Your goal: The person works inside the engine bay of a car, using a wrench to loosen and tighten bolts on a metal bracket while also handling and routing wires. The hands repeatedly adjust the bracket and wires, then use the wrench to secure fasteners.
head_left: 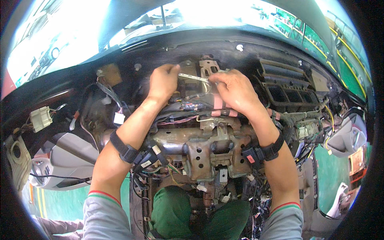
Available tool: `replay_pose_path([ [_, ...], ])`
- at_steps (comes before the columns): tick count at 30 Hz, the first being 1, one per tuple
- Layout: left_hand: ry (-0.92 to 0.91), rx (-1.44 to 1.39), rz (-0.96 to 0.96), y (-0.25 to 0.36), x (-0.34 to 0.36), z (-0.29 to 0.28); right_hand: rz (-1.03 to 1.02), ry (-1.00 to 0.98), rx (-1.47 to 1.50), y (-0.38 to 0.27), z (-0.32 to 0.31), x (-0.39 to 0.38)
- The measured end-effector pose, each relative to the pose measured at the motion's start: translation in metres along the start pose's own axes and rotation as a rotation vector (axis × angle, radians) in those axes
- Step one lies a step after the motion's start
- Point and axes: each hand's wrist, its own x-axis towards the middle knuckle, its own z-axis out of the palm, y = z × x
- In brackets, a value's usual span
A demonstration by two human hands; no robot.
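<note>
A slim silver wrench (193,77) spans the gap between my two hands, tilted slightly down to the right. My left hand (164,82) is closed on its left end. At the other end my right hand (235,86) has its fingers bent around the tip, which they partly hide; whether they pinch the wrench or a fastener there, I cannot tell. Just behind that end stands a metal bracket with holes (209,66), fixed to the stripped dashboard. Below my hands runs a taped wiring harness (192,106), with pink tape on it close to my right wrist.
A metal crossbeam (170,138) with a bolted bracket plate (196,160) lies beneath my forearms. Loose wires with a white connector (119,117) hang at left. Air duct openings (290,95) sit at right. Grey door panels (68,160) flank the car interior; a windshield arches ahead.
</note>
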Motion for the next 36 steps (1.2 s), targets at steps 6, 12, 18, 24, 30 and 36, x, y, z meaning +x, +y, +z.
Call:
replay_pose_path([
  [6,-0.073,0.123,0.048,-0.003,0.007,-0.003,-0.015,0.006,-0.029,-0.002,0.001,0.001],
  [12,-0.101,0.247,0.109,0.015,0.026,0.001,0.009,-0.023,-0.029,-0.002,0.001,0.000],
  [18,-0.197,0.413,0.122,0.030,0.048,0.007,-0.048,0.024,-0.029,0.003,0.007,0.000],
  [24,-0.268,0.571,0.203,0.034,0.045,0.006,-0.051,0.013,-0.033,0.007,0.009,0.000],
  [30,-0.355,0.691,0.565,0.027,0.040,0.001,-0.050,0.041,-0.028,0.006,0.007,-0.001],
  [36,-0.382,0.653,0.480,0.028,0.035,0.010,-0.054,0.022,-0.011,0.005,0.003,-0.002],
])
